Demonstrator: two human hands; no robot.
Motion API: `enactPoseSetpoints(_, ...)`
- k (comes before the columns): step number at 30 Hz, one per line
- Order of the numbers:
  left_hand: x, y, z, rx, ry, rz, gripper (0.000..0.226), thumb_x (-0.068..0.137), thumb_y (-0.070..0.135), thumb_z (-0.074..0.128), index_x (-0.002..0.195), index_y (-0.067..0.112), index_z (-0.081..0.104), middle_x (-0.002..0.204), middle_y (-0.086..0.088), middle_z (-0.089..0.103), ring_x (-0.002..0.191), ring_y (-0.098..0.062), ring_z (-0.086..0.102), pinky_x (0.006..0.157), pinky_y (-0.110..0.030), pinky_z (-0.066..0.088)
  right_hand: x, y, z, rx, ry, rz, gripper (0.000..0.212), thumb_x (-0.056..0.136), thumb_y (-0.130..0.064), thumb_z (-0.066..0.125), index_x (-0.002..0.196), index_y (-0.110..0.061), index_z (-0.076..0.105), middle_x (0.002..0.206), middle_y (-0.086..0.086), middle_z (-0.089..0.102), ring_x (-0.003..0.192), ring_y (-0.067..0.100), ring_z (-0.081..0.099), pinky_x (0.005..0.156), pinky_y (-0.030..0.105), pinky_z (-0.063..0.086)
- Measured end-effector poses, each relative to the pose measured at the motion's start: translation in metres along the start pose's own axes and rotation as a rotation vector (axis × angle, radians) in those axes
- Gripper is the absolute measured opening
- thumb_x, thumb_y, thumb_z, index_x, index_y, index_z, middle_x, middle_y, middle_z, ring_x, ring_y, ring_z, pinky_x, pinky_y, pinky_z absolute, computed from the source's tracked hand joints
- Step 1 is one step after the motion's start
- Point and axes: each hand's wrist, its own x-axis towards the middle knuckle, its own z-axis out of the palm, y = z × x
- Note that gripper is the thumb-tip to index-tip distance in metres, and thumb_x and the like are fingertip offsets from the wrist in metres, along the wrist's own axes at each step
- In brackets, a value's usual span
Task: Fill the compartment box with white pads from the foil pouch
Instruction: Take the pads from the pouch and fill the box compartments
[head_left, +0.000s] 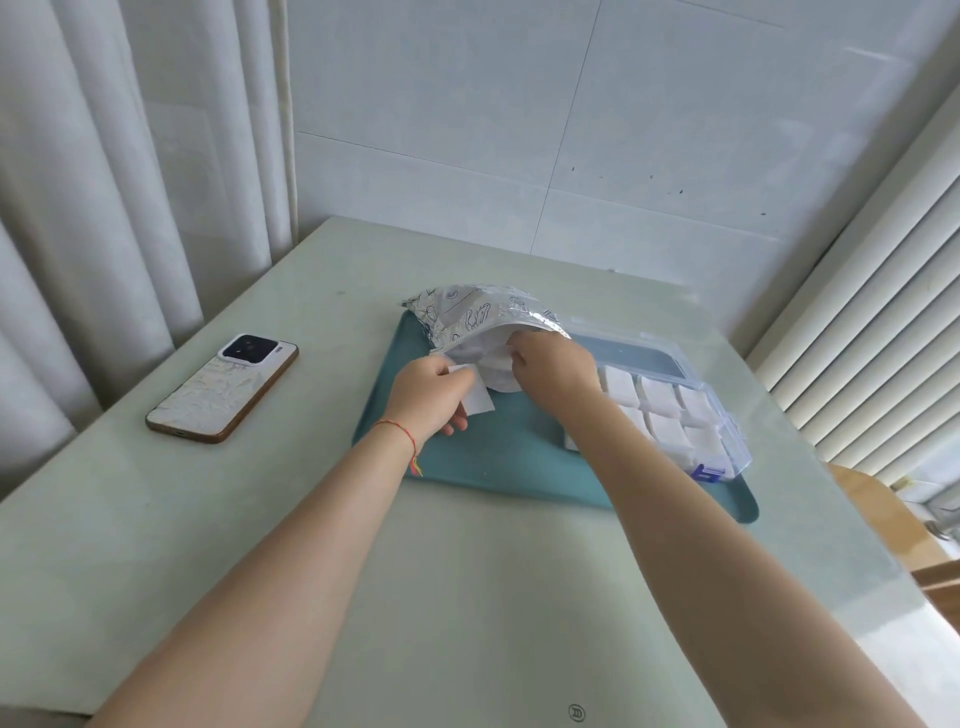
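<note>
A clear box (670, 410) is seen on the right part of a teal tray (498, 457); its near compartments are packed with white pads (660, 410), while the far strip of the box shows dark and no pads can be made out in it. At the far edge of the tray, just left of the box, a crinkled foil pouch (483, 317) is laid with its mouth turned toward the person, and pale contents are visible inside the opening. The pouch is silver, wrinkled and printed with faint outlines; the pads are small, square and plain white. The lower lip of the pouch is pinched by the left hand (428, 397), and a flat white pad (475, 397) is held against the same fingers, hanging over the tray just in front of the pouch. The right hand (553, 371) is placed at the mouth of the pouch, its fingers curled onto the pale material there; whether a pad or only the pouch is gripped cannot be told. A phone (223, 387) is lying face down on the table (467, 597), well left of the tray.
</note>
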Motion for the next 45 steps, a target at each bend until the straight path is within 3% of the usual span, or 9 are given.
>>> enactPoseSetpoints(7, -0.008, 0.010, 0.006, -0.333, -0.138, -0.066, 0.017, 0.092, 0.006, 0.048, 0.103, -0.002, 0.059, 0.084, -0.024, 0.070, 0.065, -0.032, 0.068, 0.059, -0.035, 0.060, -0.036, 0.018, -0.027, 0.632, 0.190, 0.214, 0.019, 0.086, -0.015, 0.055, 0.073, -0.002, 0.050, 0.063, 0.003, 0.040, 0.060, 0.019, 0.030, 0.052, 0.030, 0.024)
enactPoseSetpoints(12, -0.013, 0.013, 0.010, -0.467, -0.242, -0.101, 0.020, 0.097, 0.007, 0.053, 0.115, -0.002, 0.057, 0.092, -0.020, 0.070, 0.070, -0.031, 0.071, 0.054, -0.031, 0.058, -0.052, 0.021, -0.038, 1.182, -0.085, 0.318, 0.008, 0.088, -0.011, 0.062, 0.087, -0.003, 0.062, 0.050, 0.000, 0.033, 0.044, 0.015, 0.023, 0.044, 0.022, 0.017)
enactPoseSetpoints(16, -0.015, 0.015, 0.010, -0.531, -0.330, -0.113, 0.031, 0.100, 0.007, 0.038, 0.119, 0.002, 0.063, 0.101, -0.019, 0.070, 0.078, -0.030, 0.071, 0.057, -0.032, 0.058, -0.065, 0.015, -0.034, 1.197, -0.138, 0.313, 0.007, 0.090, -0.012, 0.063, 0.085, -0.007, 0.065, 0.045, -0.005, 0.036, 0.038, 0.012, 0.024, 0.039, 0.019, 0.019)
enactPoseSetpoints(21, -0.018, 0.019, 0.012, -0.610, -0.384, -0.132, 0.031, 0.102, 0.026, 0.045, 0.117, 0.007, 0.065, 0.098, -0.013, 0.070, 0.082, -0.028, 0.070, 0.058, -0.033, 0.058, -0.076, 0.007, -0.031, 1.201, -0.127, 0.332, 0.004, 0.091, -0.013, 0.065, 0.088, -0.010, 0.066, 0.044, -0.007, 0.044, 0.036, 0.011, 0.027, 0.037, 0.016, 0.020)
enactPoseSetpoints(26, -0.023, 0.017, 0.016, -0.483, -0.443, -0.024, 0.027, 0.098, 0.013, 0.053, 0.120, 0.001, 0.062, 0.099, -0.018, 0.069, 0.080, -0.033, 0.070, 0.057, -0.028, 0.054, -0.080, 0.000, -0.032, 0.959, -0.108, 0.225, 0.029, 0.089, -0.032, 0.069, 0.081, -0.004, 0.063, 0.060, 0.003, 0.062, 0.035, 0.002, 0.039, 0.041, 0.019, 0.030)
enactPoseSetpoints(31, -0.022, 0.016, 0.015, -0.471, -0.410, -0.061, 0.029, 0.099, 0.009, 0.052, 0.126, 0.002, 0.059, 0.109, -0.017, 0.068, 0.089, -0.030, 0.067, 0.052, -0.028, 0.053, -0.079, 0.006, -0.037, 0.909, -0.035, 0.268, 0.019, 0.094, -0.027, 0.060, 0.080, -0.016, 0.066, 0.058, -0.006, 0.060, 0.035, 0.000, 0.041, 0.044, 0.020, 0.032)
enactPoseSetpoints(38, -0.035, 0.021, 0.015, -0.319, -0.641, -0.041, 0.021, 0.092, 0.010, 0.063, 0.113, 0.010, 0.064, 0.097, -0.011, 0.073, 0.082, -0.031, 0.071, 0.049, -0.023, 0.047, -0.078, 0.013, -0.038, 1.116, 0.025, 0.375, 0.024, 0.091, -0.026, 0.066, 0.071, -0.015, 0.059, 0.050, -0.009, 0.044, 0.044, 0.012, 0.034, 0.045, 0.022, 0.029)
enactPoseSetpoints(42, -0.032, 0.019, 0.016, -0.323, -0.545, -0.074, 0.020, 0.093, 0.013, 0.062, 0.113, 0.010, 0.064, 0.097, -0.012, 0.073, 0.077, -0.026, 0.071, 0.048, -0.022, 0.047, -0.077, 0.024, -0.045, 1.255, 0.204, 0.411, 0.025, 0.091, -0.019, 0.065, 0.068, -0.011, 0.057, 0.047, -0.003, 0.038, 0.041, 0.015, 0.032, 0.044, 0.022, 0.025)
enactPoseSetpoints(45, -0.025, 0.017, 0.014, -0.432, -0.528, -0.160, 0.029, 0.101, 0.026, 0.048, 0.122, 0.009, 0.061, 0.106, -0.017, 0.071, 0.083, -0.029, 0.071, 0.051, -0.024, 0.053, -0.080, 0.026, -0.050, 1.331, 0.048, 0.282, 0.026, 0.093, -0.020, 0.064, 0.070, -0.010, 0.059, 0.046, -0.001, 0.039, 0.041, 0.017, 0.026, 0.044, 0.022, 0.020)
